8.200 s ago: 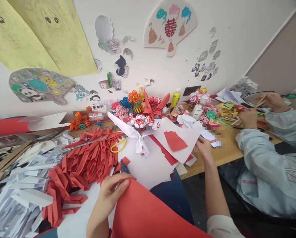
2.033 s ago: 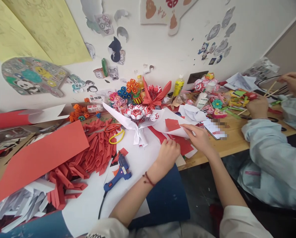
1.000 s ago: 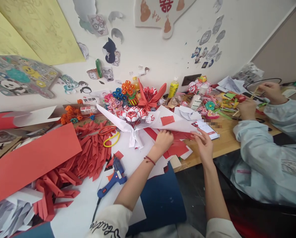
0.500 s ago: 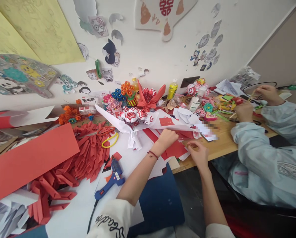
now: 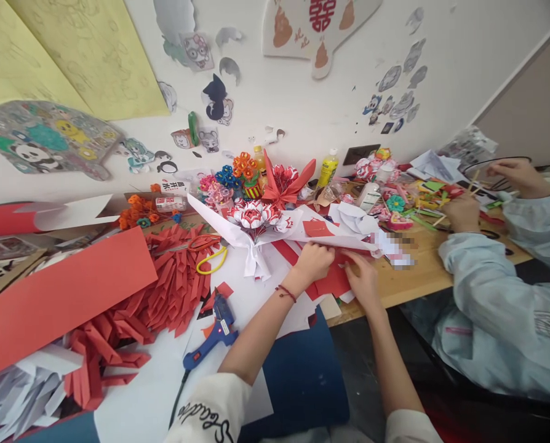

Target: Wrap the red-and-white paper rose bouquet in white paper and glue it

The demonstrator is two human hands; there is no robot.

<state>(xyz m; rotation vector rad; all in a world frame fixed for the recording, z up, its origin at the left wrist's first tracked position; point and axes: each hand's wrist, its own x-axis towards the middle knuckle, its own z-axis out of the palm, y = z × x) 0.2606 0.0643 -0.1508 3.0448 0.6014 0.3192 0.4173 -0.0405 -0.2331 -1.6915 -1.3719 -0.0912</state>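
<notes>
My left hand [image 5: 314, 261] is curled, knuckles up, on the red paper pieces [image 5: 334, 282] lying under the edge of a white sheet [image 5: 344, 241]. My right hand [image 5: 362, 278] lies beside it on the same red paper, fingers bent and pinching at it below the white sheet's edge. A small red scrap [image 5: 317, 228] rests on top of the white sheet. Just behind my left hand is a paper flower bouquet [image 5: 255, 223] in a white wrap. A blue glue gun [image 5: 215, 332] lies near my left forearm.
A large red sheet [image 5: 67, 295] and a heap of folded red strips [image 5: 173, 289] fill the left side, with scissors [image 5: 200, 243] on top. Paper flowers and bottles [image 5: 327, 167] stand by the wall. Another person in a pale jacket [image 5: 506, 295] works with sticks at the right.
The big red sheet once in my left hand now lies at the left. My left hand went to the red pieces under the white sheet, and my right hand has closed in beside it.
</notes>
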